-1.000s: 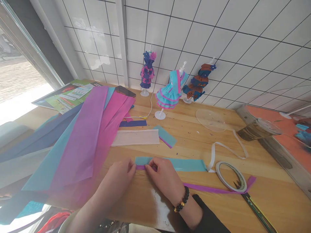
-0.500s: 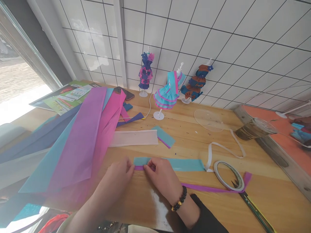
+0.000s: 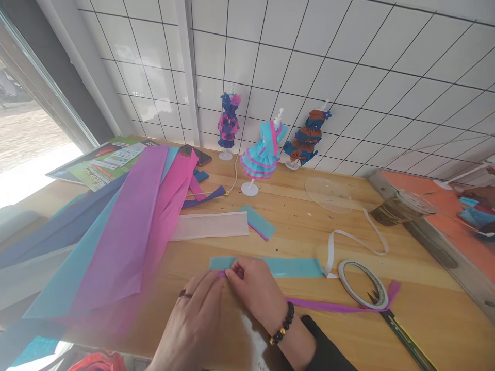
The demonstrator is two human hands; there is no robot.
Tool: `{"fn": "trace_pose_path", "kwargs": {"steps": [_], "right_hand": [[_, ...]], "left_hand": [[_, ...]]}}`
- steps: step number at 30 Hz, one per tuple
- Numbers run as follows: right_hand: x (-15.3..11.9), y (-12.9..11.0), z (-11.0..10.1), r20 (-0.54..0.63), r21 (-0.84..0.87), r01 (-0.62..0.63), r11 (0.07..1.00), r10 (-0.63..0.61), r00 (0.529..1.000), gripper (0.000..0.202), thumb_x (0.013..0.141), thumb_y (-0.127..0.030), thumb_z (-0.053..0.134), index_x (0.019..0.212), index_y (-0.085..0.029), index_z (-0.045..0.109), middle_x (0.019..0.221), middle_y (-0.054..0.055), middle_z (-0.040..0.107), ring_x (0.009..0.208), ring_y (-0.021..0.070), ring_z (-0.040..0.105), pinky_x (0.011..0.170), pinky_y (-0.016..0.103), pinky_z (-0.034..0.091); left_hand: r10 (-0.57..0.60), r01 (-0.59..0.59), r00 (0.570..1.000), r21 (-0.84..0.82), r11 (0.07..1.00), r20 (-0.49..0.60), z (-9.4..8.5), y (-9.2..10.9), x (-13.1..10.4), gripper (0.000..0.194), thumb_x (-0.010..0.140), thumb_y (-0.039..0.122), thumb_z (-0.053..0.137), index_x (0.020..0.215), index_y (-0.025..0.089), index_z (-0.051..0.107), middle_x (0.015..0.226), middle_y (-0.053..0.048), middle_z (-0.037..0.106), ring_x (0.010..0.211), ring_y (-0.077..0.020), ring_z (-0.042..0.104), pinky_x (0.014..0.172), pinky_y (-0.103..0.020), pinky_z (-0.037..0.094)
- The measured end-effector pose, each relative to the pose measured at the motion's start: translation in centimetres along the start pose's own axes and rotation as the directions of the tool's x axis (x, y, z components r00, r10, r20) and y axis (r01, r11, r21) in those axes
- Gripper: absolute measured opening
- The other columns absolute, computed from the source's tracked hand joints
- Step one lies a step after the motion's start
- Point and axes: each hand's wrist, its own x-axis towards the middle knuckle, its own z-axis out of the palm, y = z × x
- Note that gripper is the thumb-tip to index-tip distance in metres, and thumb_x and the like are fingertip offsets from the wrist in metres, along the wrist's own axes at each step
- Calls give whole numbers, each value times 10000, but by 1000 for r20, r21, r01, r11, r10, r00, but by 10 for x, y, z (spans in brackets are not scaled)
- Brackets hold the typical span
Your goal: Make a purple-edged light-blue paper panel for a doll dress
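A turquoise paper strip (image 3: pixel 297 267) lies crosswise on the wooden table. My right hand (image 3: pixel 255 288), wearing a beaded bracelet, pinches a narrow purple strip (image 3: pixel 325 306) against the turquoise strip's near edge, close to its left end. The purple strip's free length trails rightward along the table. Flat beside it, my left hand (image 3: pixel 195 309) has its fingers stretched out, their tips on the left end of the purple strip. A tape roll (image 3: pixel 382 301) rests over the purple strip's far end, with a white tape tail (image 3: pixel 330 252) reaching the turquoise strip's right end.
Long sheets of coloured paper (image 3: pixel 119 232) cover the left side. Three small dress stands, one with a turquoise dress (image 3: pixel 261 157), line the tiled wall. A lidded cup (image 3: pixel 402 207) is at the right. A long dark-and-yellow tool (image 3: pixel 410 340) lies near the tape roll.
My left hand has turned from a pinch at the strip's end to lying flat with fingers extended, closer to my right hand. My right hand keeps its pinch. The view has tilted slightly upward.
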Motion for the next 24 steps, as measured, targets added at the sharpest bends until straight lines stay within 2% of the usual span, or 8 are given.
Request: {"fn": "trace_pose_path", "kwargs": {"steps": [1,4,8,14,18,21,24], "right_hand": [[0,0,0,4,0,-1,1000,1,1000,172,789,-229,521,643,-177,595,633,12,627,595,125,523,550,220,325],[0,-1,0,3,5,13,1000,-13,1000,173,792,-217,515,648,-172,599,642,17,632,599,122,528,548,217,329],[-1,-1,-3,1,41,18,999,-18,1000,174,793,-221,515,658,-169,611,640,18,636,599,122,535,547,216,341],[-6,4,-10,6,297,39,954,-43,999,176,808,-241,488,723,-168,624,676,16,649,592,114,565,559,208,404],[-6,10,-10,96,504,-47,862,-2,995,205,819,-305,456,769,-162,593,552,-20,586,430,87,533,410,180,375],[-3,13,-12,148,570,-115,814,36,988,235,799,-370,480,802,-155,574,477,-46,524,381,89,514,313,156,320],[1,15,-16,171,613,-144,777,47,984,263,784,-405,499,810,-149,558,500,-57,512,362,79,516,276,141,298]], "left_hand": [[51,-51,999,12,999,-12,5,3,-3,347,818,59,386,1136,131,504,1121,-127,616,1081,-231,537,882,-355,442],[33,-34,999,64,997,21,15,10,-7,339,820,61,384,1128,99,520,1147,-145,607,1124,-241,517,898,-366,452],[24,-28,999,112,993,34,18,11,-7,332,834,80,369,1117,97,541,1128,-141,626,1111,-247,535,888,-374,465],[101,-101,995,178,979,10,14,13,-2,321,828,34,334,1017,67,592,1062,-168,654,1041,-261,579,873,-394,465],[137,-134,991,215,967,2,11,15,3,303,828,33,337,957,48,611,1018,-183,669,984,-271,605,837,-393,480],[136,-133,991,229,964,1,9,16,5,315,826,29,324,945,50,615,1010,-181,672,971,-262,613,828,-384,488],[126,-123,992,242,962,5,9,16,5,329,826,36,310,928,70,621,1016,-165,675,972,-254,614,818,-374,497]]}}
